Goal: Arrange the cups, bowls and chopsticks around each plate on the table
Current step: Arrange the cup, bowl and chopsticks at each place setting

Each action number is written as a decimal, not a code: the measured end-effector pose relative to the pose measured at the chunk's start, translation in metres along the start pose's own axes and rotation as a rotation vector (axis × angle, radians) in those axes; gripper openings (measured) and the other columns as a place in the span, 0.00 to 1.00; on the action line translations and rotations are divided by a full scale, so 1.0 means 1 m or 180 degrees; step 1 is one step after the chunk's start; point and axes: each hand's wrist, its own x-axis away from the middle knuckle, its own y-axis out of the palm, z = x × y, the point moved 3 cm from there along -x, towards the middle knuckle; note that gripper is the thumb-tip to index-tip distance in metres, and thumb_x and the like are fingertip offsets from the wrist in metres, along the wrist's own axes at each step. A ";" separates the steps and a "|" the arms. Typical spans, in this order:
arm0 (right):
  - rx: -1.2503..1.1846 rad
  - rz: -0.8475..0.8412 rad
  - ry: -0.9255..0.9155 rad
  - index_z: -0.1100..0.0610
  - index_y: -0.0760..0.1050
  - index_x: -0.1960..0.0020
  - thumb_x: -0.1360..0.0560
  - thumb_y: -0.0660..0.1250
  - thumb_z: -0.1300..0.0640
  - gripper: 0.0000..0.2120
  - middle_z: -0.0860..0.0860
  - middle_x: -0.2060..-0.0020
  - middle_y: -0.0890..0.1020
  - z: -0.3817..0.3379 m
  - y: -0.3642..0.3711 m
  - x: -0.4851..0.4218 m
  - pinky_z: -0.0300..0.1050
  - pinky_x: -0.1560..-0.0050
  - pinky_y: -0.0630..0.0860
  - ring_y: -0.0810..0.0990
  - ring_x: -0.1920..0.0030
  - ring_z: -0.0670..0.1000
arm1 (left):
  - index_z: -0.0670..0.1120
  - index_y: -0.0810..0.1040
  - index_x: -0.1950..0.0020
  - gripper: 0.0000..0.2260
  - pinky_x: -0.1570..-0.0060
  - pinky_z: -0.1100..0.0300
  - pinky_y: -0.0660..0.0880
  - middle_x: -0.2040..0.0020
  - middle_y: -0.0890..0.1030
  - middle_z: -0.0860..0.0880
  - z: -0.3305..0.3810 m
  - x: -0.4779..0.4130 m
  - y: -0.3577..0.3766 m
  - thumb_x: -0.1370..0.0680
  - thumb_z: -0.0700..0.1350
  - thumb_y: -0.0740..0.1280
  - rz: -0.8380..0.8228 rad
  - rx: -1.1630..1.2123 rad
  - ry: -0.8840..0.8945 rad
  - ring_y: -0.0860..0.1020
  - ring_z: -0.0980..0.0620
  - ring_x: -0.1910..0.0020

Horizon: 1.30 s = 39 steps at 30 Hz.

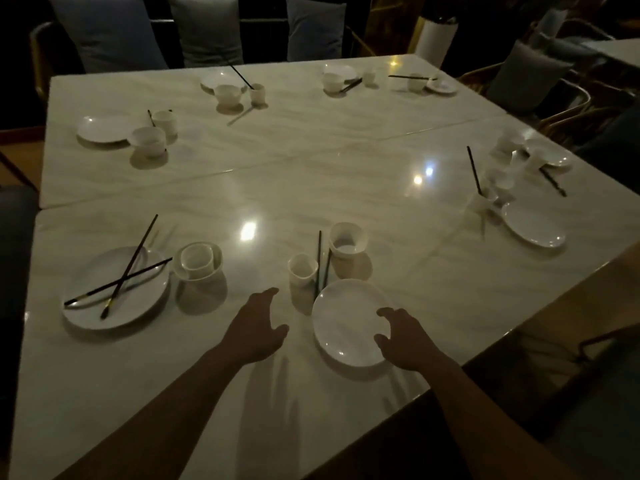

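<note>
A white plate (349, 320) lies near the table's front edge. My right hand (403, 337) hovers over its right rim, fingers spread and empty. My left hand (258, 325) is open to the left of the plate, just below a white cup (302, 270). Dark chopsticks (318, 263) lie between that cup and a white bowl (347, 240). To the left, a second plate (138, 306) carries crossed chopsticks (121, 280), and a cup sits inside a bowl (198, 261) beside it.
Several other place settings with plates, bowls, cups and chopsticks ring the pale marble table (311, 174), for example at the far left (102, 129) and at the right (533, 225). Cushioned chairs (207, 27) stand behind the table. The room is dim.
</note>
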 end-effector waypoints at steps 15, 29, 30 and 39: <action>0.0069 0.0137 0.0153 0.53 0.59 0.23 0.24 0.68 0.52 0.33 0.57 0.32 0.71 -0.012 -0.043 -0.092 0.48 0.36 0.69 0.72 0.34 0.57 | 0.46 0.63 0.31 0.36 0.44 0.53 0.70 0.36 0.70 0.45 0.021 -0.099 0.017 0.32 0.56 0.74 0.0271 0.0650 -0.0124 0.71 0.45 0.38; 0.0067 0.0213 -0.0736 0.54 0.59 0.24 0.32 0.76 0.47 0.43 0.55 0.29 0.64 -0.022 -0.070 -0.207 0.50 0.33 0.66 0.64 0.29 0.56 | 0.47 0.63 0.28 0.40 0.45 0.50 0.75 0.34 0.69 0.47 0.027 -0.150 0.052 0.34 0.56 0.76 0.0389 0.0188 -0.0441 0.74 0.45 0.40; 0.0130 0.0194 -0.0855 0.53 0.59 0.24 0.33 0.77 0.46 0.44 0.56 0.28 0.64 -0.022 -0.070 -0.216 0.52 0.33 0.66 0.64 0.29 0.57 | 0.47 0.64 0.29 0.38 0.46 0.50 0.76 0.36 0.71 0.47 0.027 -0.150 0.053 0.34 0.56 0.75 0.0443 0.0208 -0.0453 0.75 0.45 0.42; 0.0796 -0.0448 -0.1661 0.47 0.43 0.20 0.42 0.79 0.34 0.63 0.51 0.21 0.47 -0.046 -0.068 -0.268 0.59 0.29 0.64 0.50 0.22 0.57 | 0.49 0.71 0.35 0.32 0.48 0.52 0.77 0.41 0.71 0.49 0.008 -0.100 0.046 0.37 0.49 0.76 0.0702 0.0240 -0.0637 0.77 0.47 0.47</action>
